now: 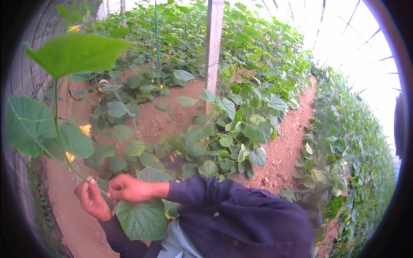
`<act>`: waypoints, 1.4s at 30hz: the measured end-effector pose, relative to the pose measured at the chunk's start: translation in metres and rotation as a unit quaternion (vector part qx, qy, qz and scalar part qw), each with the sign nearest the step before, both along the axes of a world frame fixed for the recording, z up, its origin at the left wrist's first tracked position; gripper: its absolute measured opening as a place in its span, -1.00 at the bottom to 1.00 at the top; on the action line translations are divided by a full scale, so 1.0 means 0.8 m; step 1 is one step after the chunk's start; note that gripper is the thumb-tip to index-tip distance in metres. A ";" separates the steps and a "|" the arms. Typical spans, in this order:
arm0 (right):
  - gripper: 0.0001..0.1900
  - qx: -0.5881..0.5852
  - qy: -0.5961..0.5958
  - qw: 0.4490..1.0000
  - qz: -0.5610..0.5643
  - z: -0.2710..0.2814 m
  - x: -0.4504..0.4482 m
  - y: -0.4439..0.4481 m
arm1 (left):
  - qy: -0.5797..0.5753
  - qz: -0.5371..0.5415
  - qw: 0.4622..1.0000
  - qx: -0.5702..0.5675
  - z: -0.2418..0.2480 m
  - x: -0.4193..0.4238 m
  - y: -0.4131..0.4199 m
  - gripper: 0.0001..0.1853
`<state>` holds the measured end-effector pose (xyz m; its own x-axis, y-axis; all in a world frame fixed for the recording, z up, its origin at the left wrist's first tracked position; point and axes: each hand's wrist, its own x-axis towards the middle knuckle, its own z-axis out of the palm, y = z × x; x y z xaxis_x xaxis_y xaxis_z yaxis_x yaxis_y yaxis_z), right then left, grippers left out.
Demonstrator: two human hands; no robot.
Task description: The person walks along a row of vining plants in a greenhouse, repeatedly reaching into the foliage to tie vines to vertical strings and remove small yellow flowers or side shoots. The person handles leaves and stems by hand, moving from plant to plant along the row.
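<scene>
My left hand (93,200) pinches the thin green stem of a cucumber-like vine (58,125) between thumb and fingertips. The stem rises to the upper left, bearing broad leaves, a large raised leaf (77,54) and yellow flowers (85,129). Just beside it, my right hand (130,188) has its thumb and fingers drawn together near the stem; whether something thin is between them cannot be made out. A broad green leaf (143,219) hangs below my right wrist, and another leaf (154,174) is just above it.
A pale post (213,51) stands beyond my hands. A green string (157,38) hangs left of it. Dense leafy rows (351,154) line the right, beside a bare-soil path (290,142). More soil (64,200) lies at left, by the greenhouse wall (19,74).
</scene>
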<state>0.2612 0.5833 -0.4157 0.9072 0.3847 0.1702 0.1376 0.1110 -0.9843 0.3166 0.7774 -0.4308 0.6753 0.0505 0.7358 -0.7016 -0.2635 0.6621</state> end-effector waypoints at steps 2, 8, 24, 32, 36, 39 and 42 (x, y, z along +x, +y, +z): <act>-0.75 0.007 -0.007 1.000 0.007 0.008 -0.018 -0.023 | 0.081 -0.011 0.995 -0.063 -0.002 -0.013 -0.003 -0.80; -0.80 -0.048 -0.070 0.993 -0.084 -0.053 -0.027 -0.098 | 0.080 -0.030 0.993 -0.083 0.012 -0.022 -0.027 -0.78; -0.73 -0.120 -0.014 0.954 -0.273 -0.300 -0.133 -0.175 | 0.074 -0.103 0.980 -0.153 0.089 -0.036 -0.080 -0.76; -0.73 -0.216 -0.052 0.869 -0.441 -0.201 -0.179 -0.263 | 0.113 -0.157 0.973 -0.127 0.033 -0.067 -0.138 -0.91; -0.84 -0.051 0.010 0.936 -0.349 -0.008 -0.165 -0.230 | 0.128 -0.138 0.975 -0.117 0.009 -0.084 -0.134 -0.86; -0.80 -0.059 -0.103 0.964 -0.239 0.101 -0.166 -0.184 | 0.111 -0.130 0.979 -0.115 -0.001 -0.093 -0.130 -0.86; -0.73 -0.146 -0.224 0.933 -0.240 0.150 -0.129 -0.135 | 0.096 -0.119 0.984 -0.090 -0.001 -0.101 -0.127 -0.87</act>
<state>0.1579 0.4756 -0.2958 0.8497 0.0417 0.5257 0.5079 -0.3328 -0.7945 0.2357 0.6760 -0.4318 0.8091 -0.0078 0.5876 -0.5873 0.0255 0.8090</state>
